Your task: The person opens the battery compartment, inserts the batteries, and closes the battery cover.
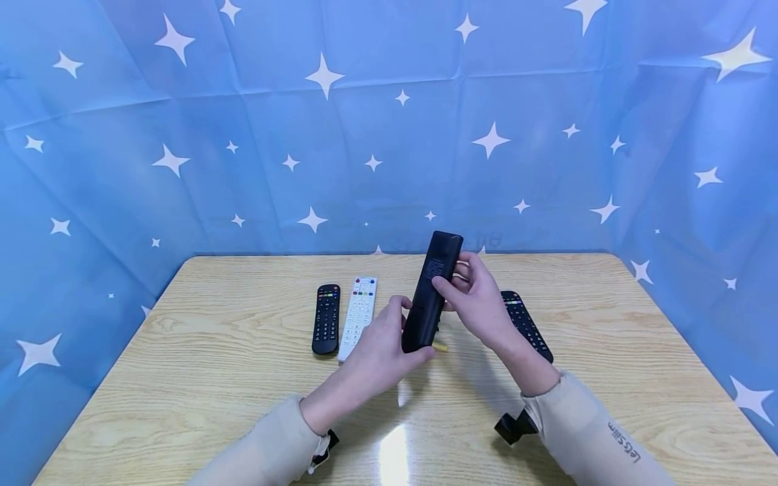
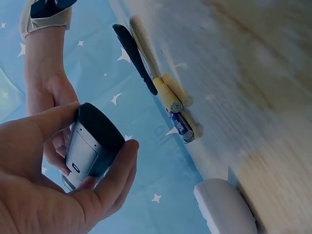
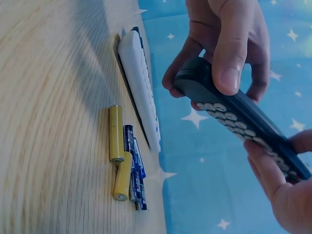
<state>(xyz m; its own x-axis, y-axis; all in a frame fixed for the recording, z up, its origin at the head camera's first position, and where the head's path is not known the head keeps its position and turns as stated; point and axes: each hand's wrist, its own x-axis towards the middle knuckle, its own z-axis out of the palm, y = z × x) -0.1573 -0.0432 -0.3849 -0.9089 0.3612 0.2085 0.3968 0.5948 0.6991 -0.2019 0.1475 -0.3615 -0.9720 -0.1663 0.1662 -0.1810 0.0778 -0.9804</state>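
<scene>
A black remote control is held up over the table, tilted, its back with small printed text towards the head view. My left hand grips its lower end between thumb and fingers. Higher up, my right hand holds the right edge, thumb on the back and fingers behind. In the left wrist view an outlined panel shows on the casing. Light round buttons on the front face show in the right wrist view. Yellow batteries and blue batteries lie on the wood below.
Left of the hands, a white remote and a smaller black remote lie side by side on the wooden table. Another black remote lies partly behind my right forearm. A blue star-patterned cloth hangs behind the table.
</scene>
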